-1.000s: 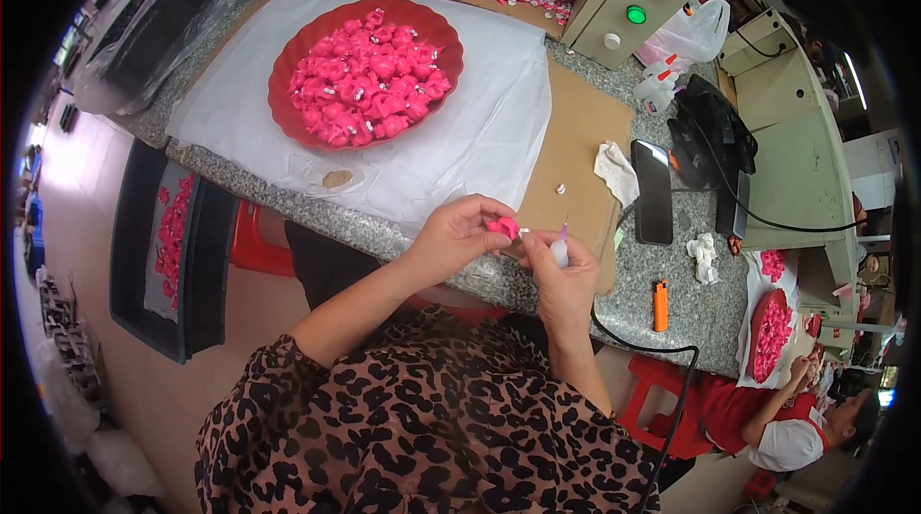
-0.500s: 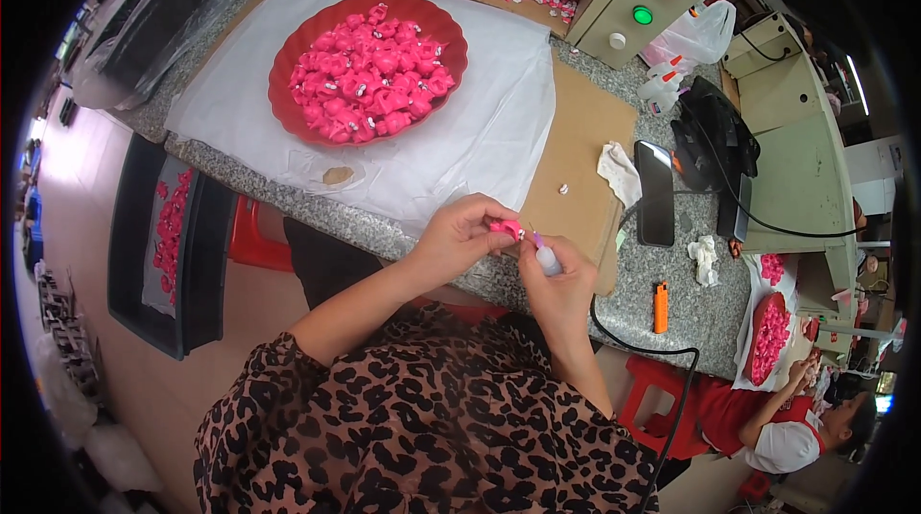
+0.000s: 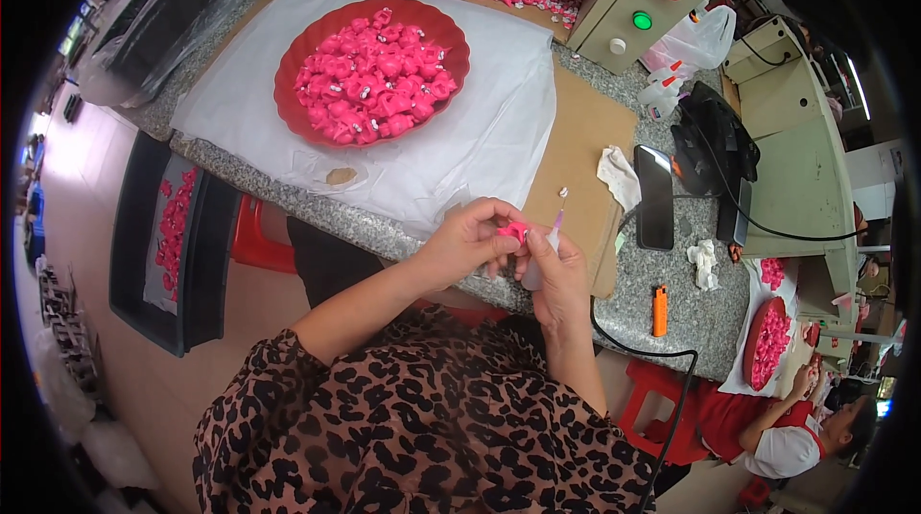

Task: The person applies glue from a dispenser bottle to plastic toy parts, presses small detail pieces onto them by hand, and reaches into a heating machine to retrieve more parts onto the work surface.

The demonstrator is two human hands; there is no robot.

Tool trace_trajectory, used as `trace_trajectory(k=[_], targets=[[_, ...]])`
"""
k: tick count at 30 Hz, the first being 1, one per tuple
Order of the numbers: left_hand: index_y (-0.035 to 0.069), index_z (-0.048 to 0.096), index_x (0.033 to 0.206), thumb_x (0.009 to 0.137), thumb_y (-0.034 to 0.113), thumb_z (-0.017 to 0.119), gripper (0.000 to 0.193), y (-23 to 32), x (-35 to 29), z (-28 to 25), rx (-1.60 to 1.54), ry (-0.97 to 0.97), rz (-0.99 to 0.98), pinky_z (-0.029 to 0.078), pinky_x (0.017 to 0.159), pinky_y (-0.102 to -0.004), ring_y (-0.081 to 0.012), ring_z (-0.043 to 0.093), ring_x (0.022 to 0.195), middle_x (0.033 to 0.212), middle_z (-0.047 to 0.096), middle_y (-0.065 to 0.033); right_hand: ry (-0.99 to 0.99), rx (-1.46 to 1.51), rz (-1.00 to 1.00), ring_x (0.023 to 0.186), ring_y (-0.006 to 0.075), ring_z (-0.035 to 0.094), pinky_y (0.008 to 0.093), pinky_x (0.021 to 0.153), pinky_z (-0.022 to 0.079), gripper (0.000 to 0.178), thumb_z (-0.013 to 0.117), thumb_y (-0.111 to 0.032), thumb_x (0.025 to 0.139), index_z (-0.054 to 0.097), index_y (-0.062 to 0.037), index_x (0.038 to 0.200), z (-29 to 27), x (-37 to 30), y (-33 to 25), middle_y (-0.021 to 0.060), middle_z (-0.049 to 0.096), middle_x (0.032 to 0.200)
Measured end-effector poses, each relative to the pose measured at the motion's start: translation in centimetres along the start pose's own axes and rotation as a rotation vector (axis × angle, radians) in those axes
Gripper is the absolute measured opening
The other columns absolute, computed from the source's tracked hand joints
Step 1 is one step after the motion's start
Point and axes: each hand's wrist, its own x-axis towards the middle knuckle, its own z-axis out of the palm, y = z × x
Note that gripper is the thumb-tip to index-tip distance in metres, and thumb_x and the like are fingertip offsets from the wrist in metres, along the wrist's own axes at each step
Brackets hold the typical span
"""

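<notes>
My left hand [image 3: 468, 238] pinches a small bright pink plastic figure [image 3: 514, 232] between thumb and fingers, above the table's front edge. Close against it, my right hand [image 3: 564, 279] is wrapped round a small white squeeze bottle [image 3: 531, 274] with a thin purple nozzle [image 3: 558, 219]. The nozzle points away from me, off the figure, toward a tiny white piece [image 3: 563, 193] on the brown cardboard [image 3: 585, 126]; whether they touch I cannot tell. My right thumb and fingertip are at the figure's right side. Farther left, a red scalloped bowl [image 3: 293, 102] holds a heap of similar pink figures.
White paper [image 3: 499, 121] lies under the bowl. On the right are a crumpled cloth [image 3: 619, 176], a phone [image 3: 654, 198], an orange lighter [image 3: 660, 311] and a black cable [image 3: 662, 353]. A machine with lit buttons [image 3: 643, 20] stands behind. Another person [image 3: 782, 442] works at far right.
The bottle's nozzle has swung away from the pink figure and now points up and away. My right hand has turned, its fingertips moving in against the figure. My left hand keeps its hold.
</notes>
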Motion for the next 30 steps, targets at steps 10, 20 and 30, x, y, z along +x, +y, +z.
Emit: trace_trajectory(k=[10,20,30], targets=[[0.005,0.041,0.102,0.092,0.017,0.033,0.018,-0.1,0.0,2.4,0.113,-0.052,0.028,0.033,0.048,-0.0189,-0.0072,0.041,0.056,0.068,0.044,-0.0014,0.024,0.085,-0.018,0.054,0.0083,0.049,0.0191,0.049,0.039,0.019,0.057,-0.018,0.081,0.058,-0.0015,0.09,0.6,-0.6,0.4,0.0025,0.056,0.068],[0.005,0.041,0.099,0.092,0.018,0.033,0.017,-0.2,0.0,2.3,0.145,-0.087,0.046,0.033,0.05,-0.0193,-0.0082,0.042,0.059,0.068,0.043,-0.0013,0.013,0.138,-0.017,0.054,0.0078,0.049,0.0199,0.05,0.04,0.018,0.055,-0.019,0.082,0.057,-0.0025,0.087,1.2,-1.1,-0.4,0.0015,0.055,0.067],[0.005,0.041,0.097,0.092,0.017,0.034,0.015,-0.4,0.4,2.6,0.13,-0.056,0.026,0.034,0.05,-0.0199,-0.0083,0.041,0.057,0.065,0.042,-0.0009,0.019,0.169,-0.034,0.054,0.0081,0.048,0.0199,0.05,0.04,0.017,0.056,-0.02,0.081,0.057,-0.0022,0.083,0.6,-0.7,0.2,0.0025,0.055,0.066]])
